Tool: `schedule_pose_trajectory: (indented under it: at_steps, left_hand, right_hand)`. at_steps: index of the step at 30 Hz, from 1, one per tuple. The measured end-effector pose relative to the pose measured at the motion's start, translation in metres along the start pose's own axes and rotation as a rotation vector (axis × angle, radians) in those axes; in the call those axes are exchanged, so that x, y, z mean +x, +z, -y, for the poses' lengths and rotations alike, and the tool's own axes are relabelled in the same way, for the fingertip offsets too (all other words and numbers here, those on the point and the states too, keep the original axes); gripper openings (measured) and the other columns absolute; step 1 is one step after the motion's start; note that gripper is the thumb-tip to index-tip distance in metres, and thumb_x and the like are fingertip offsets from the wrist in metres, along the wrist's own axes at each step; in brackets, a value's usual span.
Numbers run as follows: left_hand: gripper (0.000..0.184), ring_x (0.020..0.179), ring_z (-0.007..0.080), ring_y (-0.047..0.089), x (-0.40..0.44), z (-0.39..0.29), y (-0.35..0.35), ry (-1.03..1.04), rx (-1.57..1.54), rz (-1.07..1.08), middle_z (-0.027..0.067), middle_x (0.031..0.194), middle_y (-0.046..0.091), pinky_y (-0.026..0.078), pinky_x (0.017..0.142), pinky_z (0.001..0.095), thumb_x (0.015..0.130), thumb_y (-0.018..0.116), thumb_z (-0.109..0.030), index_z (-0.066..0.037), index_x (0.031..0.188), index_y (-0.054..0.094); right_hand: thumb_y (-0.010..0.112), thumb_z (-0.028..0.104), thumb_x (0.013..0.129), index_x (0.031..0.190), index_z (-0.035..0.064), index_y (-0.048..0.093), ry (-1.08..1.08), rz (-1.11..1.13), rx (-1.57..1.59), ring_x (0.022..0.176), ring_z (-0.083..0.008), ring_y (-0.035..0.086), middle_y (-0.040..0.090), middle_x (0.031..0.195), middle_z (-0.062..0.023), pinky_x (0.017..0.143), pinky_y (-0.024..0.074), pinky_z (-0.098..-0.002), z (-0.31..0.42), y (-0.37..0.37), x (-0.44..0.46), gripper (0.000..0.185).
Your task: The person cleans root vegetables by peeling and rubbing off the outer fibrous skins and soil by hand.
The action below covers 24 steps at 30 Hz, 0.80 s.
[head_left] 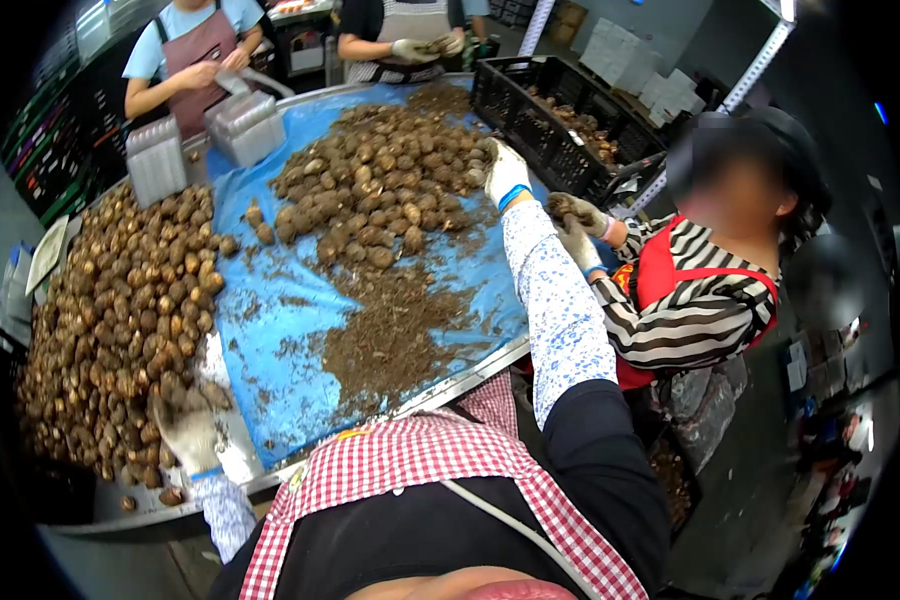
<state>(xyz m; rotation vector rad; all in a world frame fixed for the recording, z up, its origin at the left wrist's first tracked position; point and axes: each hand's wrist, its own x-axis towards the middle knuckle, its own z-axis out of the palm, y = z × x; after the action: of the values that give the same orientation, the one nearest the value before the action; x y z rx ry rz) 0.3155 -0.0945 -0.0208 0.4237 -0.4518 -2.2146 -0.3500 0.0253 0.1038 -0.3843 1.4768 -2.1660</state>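
Observation:
Gloved and stretched far forward, my right hand (505,172) is at the right edge of the pile of brown tubers (380,180) on the blue sheet (270,320). Its fingertips point at the pile, and whether they hold a tuber is hard to make out. At the lower left, my left hand (188,432), in a dirty white glove, lies low over the metal table (235,440) beside a second, larger tuber heap (120,330). Its fingers are blurred. Loose soil (385,340) covers the sheet between me and the far pile.
A co-worker in a striped top (705,290) stands close on the right, gloved hands near my right arm. Two more people (205,60) work across the table. A black crate (570,125) holds tubers at the back right; clear plastic boxes (245,128) stand at the back left.

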Motion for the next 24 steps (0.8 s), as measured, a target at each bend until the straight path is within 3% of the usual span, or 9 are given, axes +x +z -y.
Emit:
schedule_pose_trajectory:
  at_steps: [2, 4, 6, 7, 9, 10, 13, 20, 24]
  left_hand:
    - [0.039, 0.051, 0.0172, 0.056, 0.016, 0.002, -0.009, -0.171, -0.039, 0.423, 0.0069, 0.073, 0.063, 0.054, 0.07, 0.0344, 0.103, 0.039, -0.03, -0.003, 0.122, 0.06]
    - [0.037, 0.044, 0.0138, 0.042, 0.058, 0.036, -0.053, 0.126, -0.146, 0.051, 0.0006, 0.063, 0.049, 0.045, 0.055, 0.0285, 0.103, 0.039, -0.028, 0.0, 0.119, 0.058]
    - [0.03, 0.048, 0.0114, 0.04, 0.073, 0.057, 0.019, 0.227, -0.248, -0.33, -0.0016, 0.062, 0.042, 0.04, 0.05, 0.0263, 0.102, 0.042, -0.022, 0.001, 0.109, 0.06]
    - [0.026, 0.052, 0.0109, 0.043, 0.068, 0.07, 0.089, 0.219, -0.22, -0.414, -0.0016, 0.063, 0.043, 0.041, 0.051, 0.0257, 0.101, 0.044, -0.019, 0.001, 0.102, 0.061]
    - [0.022, 0.058, 0.0111, 0.047, 0.096, 0.08, 0.074, 0.201, -0.238, -0.07, -0.0006, 0.067, 0.05, 0.042, 0.052, 0.0253, 0.099, 0.048, -0.015, 0.001, 0.105, 0.061]
    - [0.022, 0.059, 0.0122, 0.048, 0.106, 0.084, 0.082, 0.164, -0.282, -0.134, 0.0006, 0.069, 0.052, 0.044, 0.054, 0.0257, 0.098, 0.049, -0.015, 0.002, 0.105, 0.061]
    - [0.029, 0.063, 0.0177, 0.051, 0.128, 0.109, 0.092, 0.066, -0.294, -0.173, 0.0056, 0.072, 0.054, 0.048, 0.06, 0.0309, 0.098, 0.049, -0.022, 0.003, 0.102, 0.062]
    - [0.029, 0.069, 0.0204, 0.053, 0.133, 0.136, 0.103, -0.134, -0.305, -0.24, 0.0066, 0.078, 0.056, 0.045, 0.062, 0.0348, 0.096, 0.05, -0.021, 0.003, 0.106, 0.061]
    - [0.028, 0.07, 0.0211, 0.052, 0.136, 0.147, 0.115, -0.17, -0.294, -0.244, 0.0072, 0.078, 0.055, 0.044, 0.062, 0.0349, 0.095, 0.054, -0.02, 0.004, 0.106, 0.061]
  right_hand:
    - [0.053, 0.033, 0.097, 0.102, 0.0064, 0.062, 0.043, 0.045, -0.008, 0.066, -0.0199, 0.06, 0.065, 0.083, -0.0072, 0.056, 0.0518, -0.0335, -0.012, 0.003, -0.002, 0.028]
    - [0.058, 0.028, 0.096, 0.1, 0.0061, 0.062, 0.047, 0.129, 0.039, 0.065, -0.0203, 0.06, 0.064, 0.081, -0.0079, 0.055, 0.0512, -0.0332, -0.026, -0.001, 0.0, 0.022]
    - [0.062, 0.022, 0.093, 0.099, 0.0043, 0.064, 0.087, 0.228, 0.071, 0.064, -0.0198, 0.061, 0.065, 0.081, -0.0085, 0.055, 0.0519, -0.0334, -0.036, -0.004, -0.006, 0.019]
    - [0.063, 0.02, 0.093, 0.1, 0.0018, 0.064, 0.047, 0.066, -0.136, 0.066, -0.0197, 0.064, 0.068, 0.086, -0.0098, 0.056, 0.0533, -0.033, -0.031, 0.009, -0.034, 0.02]
    - [0.065, 0.023, 0.093, 0.104, -0.0001, 0.064, 0.03, 0.179, -0.307, 0.07, -0.0186, 0.068, 0.07, 0.093, -0.0118, 0.057, 0.0553, -0.0322, -0.054, 0.0, -0.044, 0.025]
    - [0.063, 0.029, 0.094, 0.114, -0.0002, 0.063, 0.064, 0.2, -0.584, 0.083, -0.0217, 0.07, 0.071, 0.101, -0.0148, 0.07, 0.0579, -0.0325, -0.056, 0.004, -0.058, 0.035]
    - [0.059, 0.045, 0.093, 0.125, -0.0017, 0.059, -0.285, 0.12, -1.388, 0.109, -0.035, 0.063, 0.067, 0.114, -0.022, 0.096, 0.0497, -0.0367, -0.127, -0.013, -0.035, 0.057]
    - [0.06, 0.056, 0.086, 0.124, 0.0048, 0.056, -0.016, 0.192, -1.756, 0.105, -0.0363, 0.064, 0.068, 0.108, -0.0207, 0.087, 0.0527, -0.0427, -0.131, 0.037, -0.081, 0.064]
    - [0.067, 0.034, 0.088, 0.12, 0.0047, 0.056, -0.177, 0.172, -1.508, 0.101, -0.0264, 0.065, 0.068, 0.106, -0.013, 0.084, 0.0532, -0.0356, -0.162, 0.021, -0.077, 0.045]
